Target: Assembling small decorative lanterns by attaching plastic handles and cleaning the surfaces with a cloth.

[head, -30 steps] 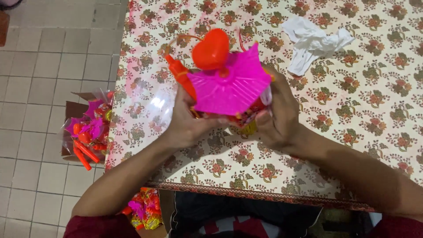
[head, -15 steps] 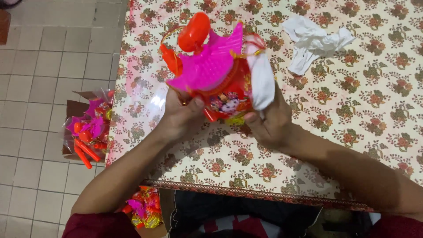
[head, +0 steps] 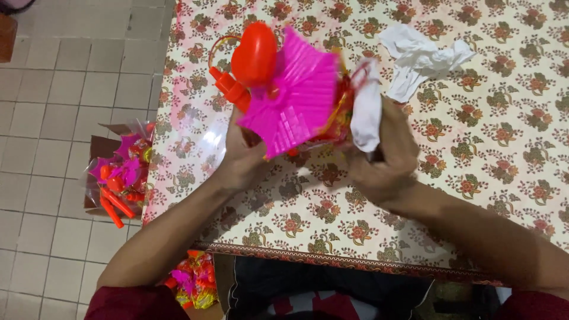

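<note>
A home workspace: floral tablecloth (head: 486,154), tiled floor (head: 53,195), cardboard box (head: 98,148) of plastic toys.

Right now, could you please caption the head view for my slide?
Left hand holds a pink toy; right hand grips a white cloth.

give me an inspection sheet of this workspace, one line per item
surface: table under a floral patterned cloth.
job's things: pink ribbed plastic star-shaped toy with a red heart-shaped plastic piece, held above the table; white cloth strip at its right side.
clutter: crumpled white cloth lying on the table, apart from the hands.
grips: left hand holds the toy from below; right hand grips the white strip.
cables: nothing seen.
surroundings: tiled floor; cardboard box of pink and orange toys; a heap of similar toys.
</note>
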